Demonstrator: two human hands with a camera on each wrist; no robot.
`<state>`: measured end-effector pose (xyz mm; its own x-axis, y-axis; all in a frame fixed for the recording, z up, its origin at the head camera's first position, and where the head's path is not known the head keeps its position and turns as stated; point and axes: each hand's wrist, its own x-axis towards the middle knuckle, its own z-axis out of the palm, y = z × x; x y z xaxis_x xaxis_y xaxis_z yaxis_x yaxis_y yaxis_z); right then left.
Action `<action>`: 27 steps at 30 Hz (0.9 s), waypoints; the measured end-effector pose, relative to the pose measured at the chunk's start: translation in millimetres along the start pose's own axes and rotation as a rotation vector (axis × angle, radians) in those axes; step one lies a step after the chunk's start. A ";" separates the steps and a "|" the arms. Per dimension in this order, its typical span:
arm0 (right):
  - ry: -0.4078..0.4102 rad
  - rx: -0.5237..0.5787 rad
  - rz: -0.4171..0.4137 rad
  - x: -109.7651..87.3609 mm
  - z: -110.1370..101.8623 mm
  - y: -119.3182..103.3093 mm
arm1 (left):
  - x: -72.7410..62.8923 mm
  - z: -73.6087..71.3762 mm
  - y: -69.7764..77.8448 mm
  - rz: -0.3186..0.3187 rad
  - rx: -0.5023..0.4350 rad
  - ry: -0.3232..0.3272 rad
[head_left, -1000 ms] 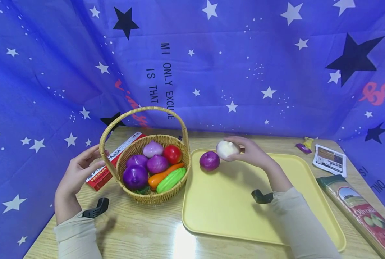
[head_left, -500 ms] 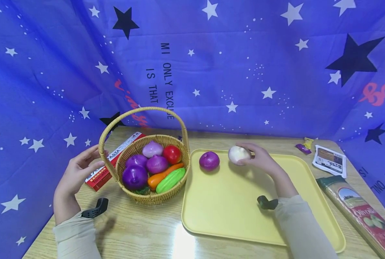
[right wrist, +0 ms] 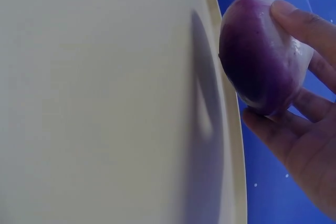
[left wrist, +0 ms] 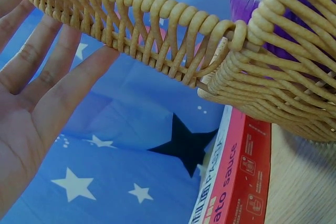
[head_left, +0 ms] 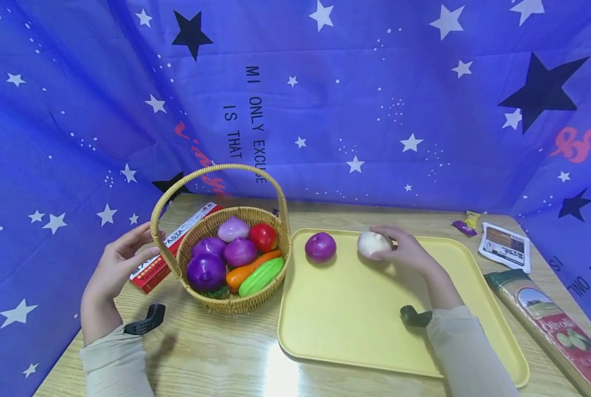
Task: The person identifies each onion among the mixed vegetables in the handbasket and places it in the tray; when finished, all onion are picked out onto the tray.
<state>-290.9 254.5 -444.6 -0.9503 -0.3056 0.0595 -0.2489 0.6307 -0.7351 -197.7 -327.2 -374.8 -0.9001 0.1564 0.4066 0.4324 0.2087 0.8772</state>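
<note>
My right hand [head_left: 404, 251] grips a purple-and-white turnip [right wrist: 257, 51] between thumb and fingers, close over the back part of the yellow tray [head_left: 345, 325]. In the head view the turnip's white side faces me. A purple onion [head_left: 320, 247] sits on the tray to its left. At the far left, the mostly straight fingers of my left hand [head_left: 115, 270] touch the upright handle [left wrist: 152, 30] of a wicker basket [head_left: 240, 306]. Inside the basket lie several purple onions [head_left: 206, 272], a tomato [head_left: 263, 237], a carrot [head_left: 243, 274] and a green cucumber-like vegetable [head_left: 261, 277].
A red pasta sauce box [head_left: 148, 278] lies behind and left of the basket. To the tray's right are a long Olivoila packet [head_left: 553, 331], a white sachet [head_left: 505, 246] and small purple and yellow wrappers [head_left: 466, 223]. A blue star-printed cloth [head_left: 325, 110] hangs behind.
My right hand has carried the turnip to the right, away from the onion on the tray, and slightly lower. The left hand has stayed at the basket handle.
</note>
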 end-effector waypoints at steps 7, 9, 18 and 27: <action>-0.024 0.024 0.014 -3.4 1.0 4.3 | -2.3 0.7 0.7 -0.003 0.005 0.004; -0.031 0.031 0.018 -4.4 1.4 5.7 | -2.4 0.8 0.5 0.001 0.013 0.006; -0.048 0.073 0.061 -9.6 0.5 11.4 | 0.0 0.4 0.1 0.017 0.006 0.000; -0.072 0.087 0.075 -11.1 -2.0 12.2 | 0.5 -1.1 -3.2 0.032 -0.006 -0.012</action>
<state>-283.7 267.0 -452.9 -0.9491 -0.3119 -0.0443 -0.1571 0.5905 -0.7916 -199.7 -328.8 -377.2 -0.8853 0.1741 0.4312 0.4604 0.1978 0.8654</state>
